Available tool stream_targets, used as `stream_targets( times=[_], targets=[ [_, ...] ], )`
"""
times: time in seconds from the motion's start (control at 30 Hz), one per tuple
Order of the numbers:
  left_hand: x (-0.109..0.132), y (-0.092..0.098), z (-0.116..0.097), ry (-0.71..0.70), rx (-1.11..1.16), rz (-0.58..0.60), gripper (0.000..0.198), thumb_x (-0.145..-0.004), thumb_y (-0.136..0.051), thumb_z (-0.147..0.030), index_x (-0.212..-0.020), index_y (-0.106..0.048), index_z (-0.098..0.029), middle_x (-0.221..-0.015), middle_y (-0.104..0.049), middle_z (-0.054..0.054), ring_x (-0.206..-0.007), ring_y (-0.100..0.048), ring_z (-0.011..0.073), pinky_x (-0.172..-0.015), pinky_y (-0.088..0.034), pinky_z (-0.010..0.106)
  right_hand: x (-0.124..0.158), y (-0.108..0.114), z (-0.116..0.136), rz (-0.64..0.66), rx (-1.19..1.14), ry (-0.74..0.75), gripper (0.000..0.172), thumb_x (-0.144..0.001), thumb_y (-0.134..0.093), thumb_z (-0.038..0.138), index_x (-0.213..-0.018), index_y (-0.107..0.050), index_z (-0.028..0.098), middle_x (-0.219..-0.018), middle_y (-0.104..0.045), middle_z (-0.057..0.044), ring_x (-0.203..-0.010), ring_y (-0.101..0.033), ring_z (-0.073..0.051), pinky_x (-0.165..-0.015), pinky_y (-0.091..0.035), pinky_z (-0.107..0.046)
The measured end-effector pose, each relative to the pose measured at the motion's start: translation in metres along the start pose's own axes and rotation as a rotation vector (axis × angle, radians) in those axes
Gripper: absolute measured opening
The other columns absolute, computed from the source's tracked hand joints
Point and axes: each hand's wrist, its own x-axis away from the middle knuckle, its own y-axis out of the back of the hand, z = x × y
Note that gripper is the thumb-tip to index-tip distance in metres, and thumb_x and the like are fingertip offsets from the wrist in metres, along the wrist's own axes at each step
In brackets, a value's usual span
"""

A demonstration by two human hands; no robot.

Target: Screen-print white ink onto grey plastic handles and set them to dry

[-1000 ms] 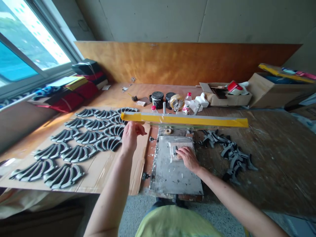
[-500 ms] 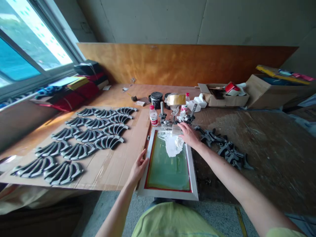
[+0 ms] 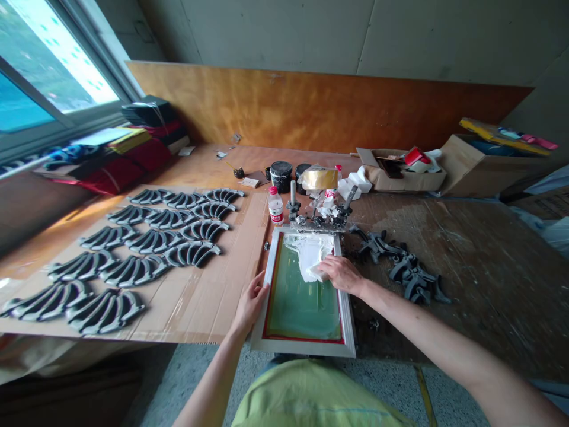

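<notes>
In front of me lies a silk-screen frame (image 3: 349, 320), a silvery border around green mesh. White ink (image 3: 306, 252) is smeared over the mesh's upper half. My right hand (image 3: 342, 274) is closed on a pale squeegee (image 3: 316, 271), pressed to the mesh at the ink's lower right; the fingers cover much of it. My left hand (image 3: 252, 301) grips the left side of the frame, its fingers curled at the edge. Metal hinge clamps (image 3: 317, 224) hold the frame's far end. What lies beneath the screen is hidden.
Rows of curved grey parts (image 3: 133, 246) lie on cardboard (image 3: 200, 302) to the left. More dark parts (image 3: 413, 273) are heaped at right. Behind the screen stand a red-capped bottle (image 3: 275, 207), black tubs (image 3: 281, 177) and a tape roll (image 3: 319, 178). Open cartons (image 3: 404, 177) sit at back right.
My right hand has drawn the squeegee from the screen's far end toward me, over the white ink. My left hand stays at the frame's left side.
</notes>
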Motion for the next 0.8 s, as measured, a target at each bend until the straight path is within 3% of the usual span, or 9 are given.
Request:
stream_targets(
  times=[0.13,0.23,0.3,0.4,0.5,0.57,0.7,0.8],
  targets=[
    [0.002,-0.001,-0.003,-0.01,-0.001,-0.006,0.076,-0.077,-0.065,-0.058,-0.14,-0.047,-0.02,-0.08,-0.068,0.001,-0.064,-0.06,0.0146,-0.058,-0.048,0.024,-0.006,0.012,-0.008,-0.009,-0.055,0.034,0.023,-0.077,-0.055,0.0,-0.081,-0.066,0.019,-0.08,-0.066,-0.002,-0.08,-0.056,-0.018,-0.075,-0.041,-0.029],
    [0.003,-0.001,-0.006,-0.017,0.006,-0.007,0.075,-0.076,-0.066,-0.058,-0.138,-0.049,-0.019,-0.078,-0.068,0.001,-0.062,-0.061,0.0146,-0.058,-0.049,0.025,-0.014,0.002,-0.003,-0.135,-0.023,-0.062,0.022,-0.082,-0.053,0.001,-0.085,-0.067,0.018,-0.085,-0.067,-0.005,-0.084,-0.056,-0.019,-0.076,-0.043,-0.031],
    [0.003,-0.001,-0.007,-0.016,0.022,-0.013,0.076,-0.075,-0.067,-0.059,-0.137,-0.049,-0.019,-0.076,-0.067,0.0,-0.062,-0.061,0.0151,-0.057,-0.049,0.025,-0.009,-0.01,0.005,-0.191,0.007,-0.049,0.026,-0.084,-0.048,0.001,-0.092,-0.068,0.016,-0.09,-0.067,-0.009,-0.089,-0.056,-0.022,-0.078,-0.045,-0.033],
    [0.003,-0.002,-0.008,-0.002,0.043,-0.027,0.079,-0.072,-0.069,-0.059,-0.137,-0.049,-0.018,-0.072,-0.066,0.0,-0.063,-0.061,0.0159,-0.056,-0.049,0.025,0.006,-0.019,0.011,-0.19,-0.01,0.035,0.028,-0.087,-0.046,0.002,-0.097,-0.068,0.016,-0.091,-0.067,-0.009,-0.089,-0.056,-0.022,-0.079,-0.048,-0.034],
    [0.006,-0.004,-0.015,0.009,0.039,-0.048,0.081,-0.069,-0.071,-0.06,-0.136,-0.051,-0.018,-0.071,-0.066,0.0,-0.062,-0.062,0.0167,-0.055,-0.048,0.025,0.0,-0.007,0.004,-0.177,-0.077,0.023,0.02,-0.088,-0.055,0.008,-0.099,-0.069,0.018,-0.09,-0.068,-0.006,-0.085,-0.059,-0.019,-0.075,-0.049,-0.031],
    [0.01,-0.004,-0.026,0.016,0.032,-0.053,0.084,-0.068,-0.072,-0.061,-0.137,-0.051,-0.018,-0.071,-0.067,0.0,-0.061,-0.062,0.0168,-0.054,-0.048,0.025,-0.022,0.006,-0.005,-0.207,-0.128,-0.069,0.026,-0.086,-0.064,0.014,-0.11,-0.067,0.022,-0.098,-0.068,-0.004,-0.089,-0.061,-0.018,-0.078,-0.049,-0.03],
    [0.026,0.0,-0.064,0.032,0.067,0.01,0.087,-0.067,-0.072,-0.062,-0.139,-0.049,-0.02,-0.076,-0.071,0.002,-0.061,-0.064,0.0172,-0.055,-0.048,0.025,-0.07,0.033,-0.024,-0.204,-0.119,-0.308,0.063,-0.081,-0.072,0.02,-0.139,-0.05,0.033,-0.107,-0.065,-0.003,-0.089,-0.063,-0.018,-0.078,-0.05,-0.028],
    [0.033,0.004,-0.102,0.009,0.082,0.021,0.073,-0.069,-0.068,-0.066,-0.122,-0.064,-0.017,-0.08,-0.072,0.004,-0.064,-0.065,0.0185,-0.056,-0.049,0.026,-0.072,0.048,-0.045,-0.33,-0.047,-0.431,0.06,-0.084,-0.068,0.027,-0.141,-0.048,0.031,-0.11,-0.064,-0.006,-0.088,-0.063,-0.02,-0.074,-0.049,-0.029]
  ],
)
